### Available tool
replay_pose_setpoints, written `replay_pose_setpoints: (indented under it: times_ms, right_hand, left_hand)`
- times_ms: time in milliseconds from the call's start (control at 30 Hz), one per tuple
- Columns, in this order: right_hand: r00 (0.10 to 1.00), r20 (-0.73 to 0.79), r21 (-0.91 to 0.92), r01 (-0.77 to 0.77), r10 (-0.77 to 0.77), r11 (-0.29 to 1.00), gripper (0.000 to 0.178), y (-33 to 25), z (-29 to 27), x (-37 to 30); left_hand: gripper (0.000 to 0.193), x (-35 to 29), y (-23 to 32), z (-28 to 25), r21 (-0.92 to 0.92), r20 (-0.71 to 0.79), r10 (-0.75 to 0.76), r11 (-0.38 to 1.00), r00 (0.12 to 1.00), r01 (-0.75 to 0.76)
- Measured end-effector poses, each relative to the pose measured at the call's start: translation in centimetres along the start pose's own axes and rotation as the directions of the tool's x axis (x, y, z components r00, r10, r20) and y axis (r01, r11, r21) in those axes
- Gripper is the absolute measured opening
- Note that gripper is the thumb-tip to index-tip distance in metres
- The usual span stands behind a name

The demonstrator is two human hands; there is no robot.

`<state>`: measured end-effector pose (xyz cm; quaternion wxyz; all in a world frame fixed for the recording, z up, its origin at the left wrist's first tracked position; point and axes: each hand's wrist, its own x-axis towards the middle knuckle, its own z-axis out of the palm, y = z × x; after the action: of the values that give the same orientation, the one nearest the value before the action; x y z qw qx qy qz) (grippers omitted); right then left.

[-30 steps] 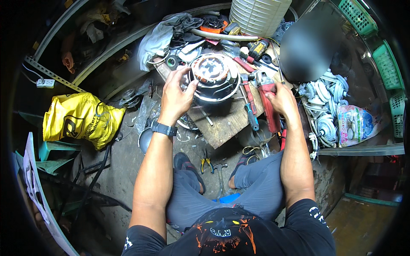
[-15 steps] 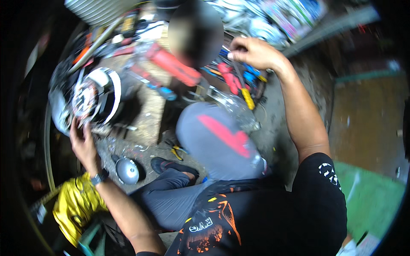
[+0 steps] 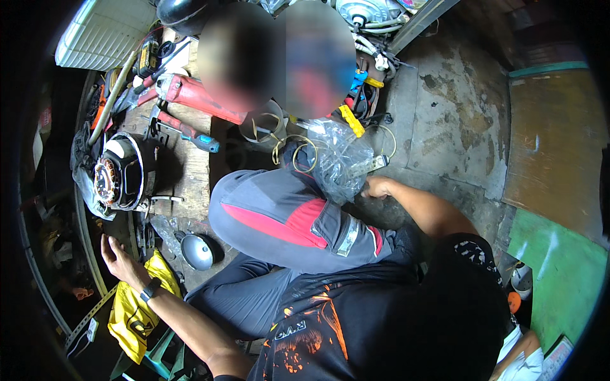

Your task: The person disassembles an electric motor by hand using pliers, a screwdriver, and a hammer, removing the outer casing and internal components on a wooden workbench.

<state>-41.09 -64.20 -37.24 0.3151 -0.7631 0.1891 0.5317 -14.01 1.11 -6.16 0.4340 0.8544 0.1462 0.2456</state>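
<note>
A: Where are the hands?
B: Right hand point(image 3: 377, 187) clenched on the clear plastic bag point(image 3: 340, 162) beside the raised knee point(image 3: 279, 213); left hand point(image 3: 121, 257) open, empty, near the metal dome point(image 3: 197, 252).
A: Surroundings?
B: Motor stator point(image 3: 121, 173) on the wooden board point(image 3: 187, 168), red tool point(image 3: 190, 95) behind.

Two bare hands show: the left hand point(image 3: 121, 257), fingers spread, and the right hand point(image 3: 376, 187), closed beside one crumpled clear plastic bag point(image 3: 340, 162). One round fan motor with copper windings point(image 3: 121, 173) lies on one worn wooden board point(image 3: 190, 171). One long red pipe wrench point(image 3: 200, 95) lies there too (other tools around it are too jumbled to count). One small grey metal dome point(image 3: 197, 251), one yellow plastic bag point(image 3: 136, 311), one white ribbed panel point(image 3: 105, 35).
</note>
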Motion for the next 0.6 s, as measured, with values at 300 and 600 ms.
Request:
replay_pose_setpoints:
  times_ms: [300,600]
  right_hand:
    - [0.871,-0.474,0.364,0.06,0.129,0.93,0.055,-4.0,-2.0,3.0]
    - [0.645,-0.659,0.518,0.017,0.387,0.855,0.067,8.6,-14.0,1.7]
  left_hand:
    - [0.031,-5.5,1.1,-0.9,-0.019,0.14,-0.016,1.0,0.99,0.018]
    - [0.025,-9.3,5.7,2.5,0.002,0.302,0.034,0.999,0.953,-0.037]
